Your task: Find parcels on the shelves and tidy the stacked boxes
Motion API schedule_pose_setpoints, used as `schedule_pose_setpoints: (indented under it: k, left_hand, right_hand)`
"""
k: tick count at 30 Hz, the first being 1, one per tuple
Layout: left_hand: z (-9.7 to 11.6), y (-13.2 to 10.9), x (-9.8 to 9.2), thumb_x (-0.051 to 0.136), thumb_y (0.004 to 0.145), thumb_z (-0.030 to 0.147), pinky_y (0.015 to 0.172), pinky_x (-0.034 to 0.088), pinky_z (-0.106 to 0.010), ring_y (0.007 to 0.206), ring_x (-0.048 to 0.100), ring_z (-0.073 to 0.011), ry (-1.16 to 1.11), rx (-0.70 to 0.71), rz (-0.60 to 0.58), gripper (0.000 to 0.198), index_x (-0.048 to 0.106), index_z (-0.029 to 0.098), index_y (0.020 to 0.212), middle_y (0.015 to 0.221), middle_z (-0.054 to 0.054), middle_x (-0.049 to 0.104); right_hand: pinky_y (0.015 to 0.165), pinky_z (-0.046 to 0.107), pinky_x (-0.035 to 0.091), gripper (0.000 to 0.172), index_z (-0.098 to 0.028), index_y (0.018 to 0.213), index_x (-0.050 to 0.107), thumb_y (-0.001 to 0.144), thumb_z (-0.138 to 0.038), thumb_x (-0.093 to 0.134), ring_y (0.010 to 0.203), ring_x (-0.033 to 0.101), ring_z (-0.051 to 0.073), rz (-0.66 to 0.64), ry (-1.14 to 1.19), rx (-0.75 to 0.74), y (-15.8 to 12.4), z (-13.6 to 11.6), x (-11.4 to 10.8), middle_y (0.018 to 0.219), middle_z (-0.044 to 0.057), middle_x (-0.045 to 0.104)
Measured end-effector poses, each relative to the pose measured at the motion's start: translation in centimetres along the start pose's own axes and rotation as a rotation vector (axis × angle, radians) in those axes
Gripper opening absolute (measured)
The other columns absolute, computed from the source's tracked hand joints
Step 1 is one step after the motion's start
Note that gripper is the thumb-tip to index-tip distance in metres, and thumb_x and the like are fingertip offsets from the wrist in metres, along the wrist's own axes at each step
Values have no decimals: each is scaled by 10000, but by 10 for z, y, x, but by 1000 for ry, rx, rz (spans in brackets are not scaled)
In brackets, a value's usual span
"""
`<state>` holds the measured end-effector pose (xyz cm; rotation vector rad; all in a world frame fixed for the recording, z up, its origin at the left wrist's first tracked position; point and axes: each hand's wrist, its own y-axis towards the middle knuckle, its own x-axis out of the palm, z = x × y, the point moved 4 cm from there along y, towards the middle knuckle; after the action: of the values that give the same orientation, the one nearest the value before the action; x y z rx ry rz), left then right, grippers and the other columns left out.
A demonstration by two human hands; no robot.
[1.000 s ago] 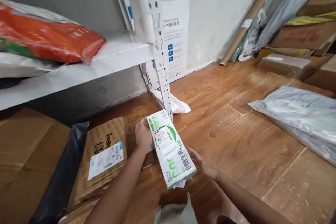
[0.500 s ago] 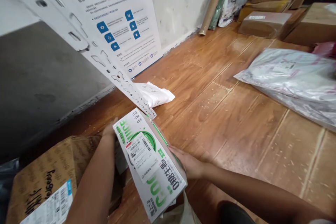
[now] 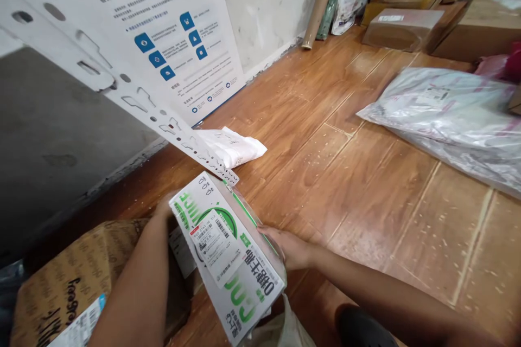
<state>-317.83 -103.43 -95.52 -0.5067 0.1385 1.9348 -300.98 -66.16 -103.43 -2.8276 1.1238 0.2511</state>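
Note:
Between my two hands is a white and green juice carton box (image 3: 252, 287), tilted, with a white shipping label (image 3: 215, 246) stuck on its top face. My left hand (image 3: 165, 210) grips the box's far left side; its fingers are mostly hidden behind the box. On the right side, my right hand (image 3: 287, 246) presses against the edge, fingers along the green stripe. The far end of the box lies close to the foot of a slotted white metal post (image 3: 179, 130); whether they touch I cannot tell. Just beyond is a small white packet (image 3: 240, 149) on the floor.
A brown taped parcel (image 3: 89, 255) stands at the lower left, beside my left forearm. Plastic-wrapped white packages (image 3: 443, 114) lie on the wooden floor (image 3: 325, 173) at right. Cardboard boxes (image 3: 401, 30) and a cardboard tube (image 3: 321, 2) are at the back. A printed poster (image 3: 175, 27) leans by the wall.
The view has shifted slightly, so the post, poster and packages appear a little further left. The box stays held between both hands in nearly the same pose.

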Motion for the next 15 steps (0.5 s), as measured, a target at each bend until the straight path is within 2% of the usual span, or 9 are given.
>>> schedule_pose_setpoints:
  k: [2, 4, 5, 7, 9, 11, 13, 15]
  left_hand:
    - [1, 1, -1, 491, 924, 398, 885, 528, -401, 933, 670, -209, -47, -38, 75, 330, 661, 116, 943, 908, -80, 707]
    - [-2, -8, 1, 297, 961, 412, 925, 515, -382, 1003, 666, -208, -160, -78, 153, 455, 653, 131, 993, 984, -106, 709]
    - [-6, -17, 4, 224, 965, 418, 928, 515, -374, 1003, 668, -206, -254, -118, 203, 510, 650, 139, 999, 994, -105, 709]
    - [-17, -46, 11, 193, 956, 450, 909, 523, -374, 942, 679, -211, -479, -210, 318, 551, 655, 149, 968, 929, -85, 710]
    - [-25, -85, 19, 264, 938, 483, 880, 528, -359, 880, 674, -209, -635, -230, 408, 514, 664, 161, 928, 812, -46, 690]
    - [-26, -121, 28, 403, 888, 510, 845, 530, -335, 851, 661, -203, -674, -164, 354, 432, 673, 177, 943, 784, -18, 678]
    - [-26, -150, 33, 601, 795, 435, 835, 522, -296, 899, 653, -193, -618, -115, 230, 365, 663, 218, 1081, 917, -5, 701]
    - [-25, -168, 34, 692, 712, 295, 907, 501, -286, 1045, 632, -204, -558, -104, 149, 541, 599, 278, 1245, 1131, -2, 686]
  right_hand:
    - [1178, 460, 283, 1148, -253, 1520, 266, 558, -395, 877, 1422, 355, 307, -166, 104, 3, 7, 2, -18, 1561, 124, 346]
    - [1171, 453, 294, 1046, -279, 1498, 326, 609, -460, 847, 1423, 359, 285, -278, 281, 18, 30, 6, -39, 1558, 78, 364]
    - [1167, 452, 302, 970, -273, 1480, 365, 652, -515, 807, 1422, 363, 277, -232, 378, 24, 51, 8, -50, 1550, 67, 380]
    - [1189, 460, 258, 796, -271, 1428, 460, 747, -616, 686, 1426, 358, 262, 65, 429, 90, 101, 18, -68, 1538, 46, 403]
    - [1185, 466, 271, 616, -254, 1314, 597, 852, -655, 525, 1364, 448, 258, 328, 342, 178, 150, 28, -66, 1446, 41, 528]
    - [1149, 470, 333, 558, -236, 1206, 677, 885, -644, 474, 1275, 536, 265, 410, 289, 215, 186, 36, -47, 1318, 42, 639]
    - [1118, 448, 375, 509, -240, 1169, 696, 882, -615, 507, 1223, 572, 258, 433, 261, 222, 205, 44, -26, 1253, 29, 679]
    - [1107, 421, 386, 468, -254, 1165, 697, 874, -584, 538, 1205, 582, 244, 454, 235, 226, 210, 49, -13, 1242, 13, 685]
